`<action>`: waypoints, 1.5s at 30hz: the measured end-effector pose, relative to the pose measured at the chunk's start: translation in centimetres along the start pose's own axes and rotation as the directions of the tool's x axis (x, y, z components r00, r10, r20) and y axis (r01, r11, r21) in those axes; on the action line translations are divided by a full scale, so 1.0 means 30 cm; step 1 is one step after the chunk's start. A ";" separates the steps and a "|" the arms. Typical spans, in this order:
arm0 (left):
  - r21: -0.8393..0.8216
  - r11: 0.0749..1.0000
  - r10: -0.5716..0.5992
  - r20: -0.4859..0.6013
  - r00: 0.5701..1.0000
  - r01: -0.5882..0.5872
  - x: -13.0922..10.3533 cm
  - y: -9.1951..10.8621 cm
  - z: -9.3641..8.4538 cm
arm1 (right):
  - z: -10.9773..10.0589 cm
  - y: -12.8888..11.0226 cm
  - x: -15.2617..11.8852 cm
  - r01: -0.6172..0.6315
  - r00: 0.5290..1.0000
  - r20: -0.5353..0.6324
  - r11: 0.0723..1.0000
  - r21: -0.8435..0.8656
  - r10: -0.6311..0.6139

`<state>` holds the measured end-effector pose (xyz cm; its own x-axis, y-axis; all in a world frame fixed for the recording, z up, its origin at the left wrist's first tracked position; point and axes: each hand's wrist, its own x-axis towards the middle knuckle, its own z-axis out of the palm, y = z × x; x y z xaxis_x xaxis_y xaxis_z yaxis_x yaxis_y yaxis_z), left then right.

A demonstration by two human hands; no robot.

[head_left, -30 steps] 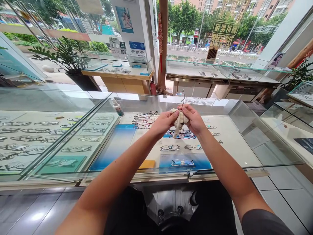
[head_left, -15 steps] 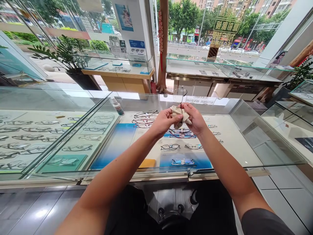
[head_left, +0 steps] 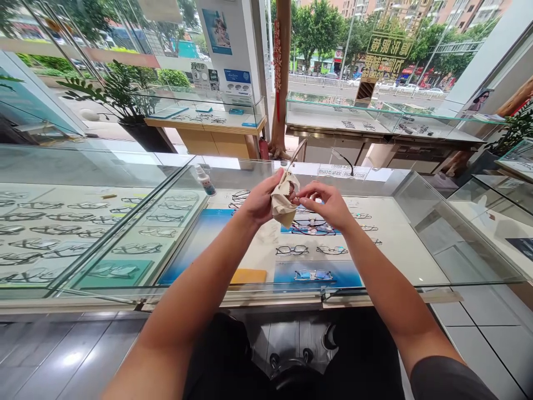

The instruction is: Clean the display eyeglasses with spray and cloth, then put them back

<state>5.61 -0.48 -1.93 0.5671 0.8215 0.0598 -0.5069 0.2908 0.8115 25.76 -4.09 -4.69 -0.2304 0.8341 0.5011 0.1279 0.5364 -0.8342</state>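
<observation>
My left hand (head_left: 262, 199) is closed on a beige cloth (head_left: 283, 201) with a zigzag edge, above the glass counter. A pair of glasses (head_left: 298, 150) sticks up out of the cloth, its lens turned nearly edge-on; a dark temple tip shows to the right. My right hand (head_left: 327, 203) is just right of the cloth, thumb and fingertips pinched near its edge. What those fingertips hold is too small to make out. Below both hands, several eyeglass frames (head_left: 312, 226) lie inside the case.
A white spray bottle (head_left: 205, 180) stands on the counter left of my hands. The glass counter (head_left: 400, 286) holds rows of glasses and an orange case (head_left: 249, 276). Farther back are two display cabinets, a potted plant (head_left: 120, 94) and a wooden post (head_left: 281, 78).
The left hand and cloth have shifted slightly left, and the glasses have turned so the lens is seen more edge-on. My right hand has moved off the cloth's upper side to a pinch beside it.
</observation>
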 end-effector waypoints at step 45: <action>0.161 0.986 -0.048 0.108 0.993 0.030 -0.040 -0.003 -0.067 | 0.000 -0.088 -0.033 0.004 0.969 0.246 1.000 -0.016 0.000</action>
<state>3.67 -0.52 -3.23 0.6575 0.7489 0.0829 -0.3783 0.2330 0.8959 25.64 -6.34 -2.99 -0.4606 0.7771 0.4290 0.1424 0.5417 -0.8284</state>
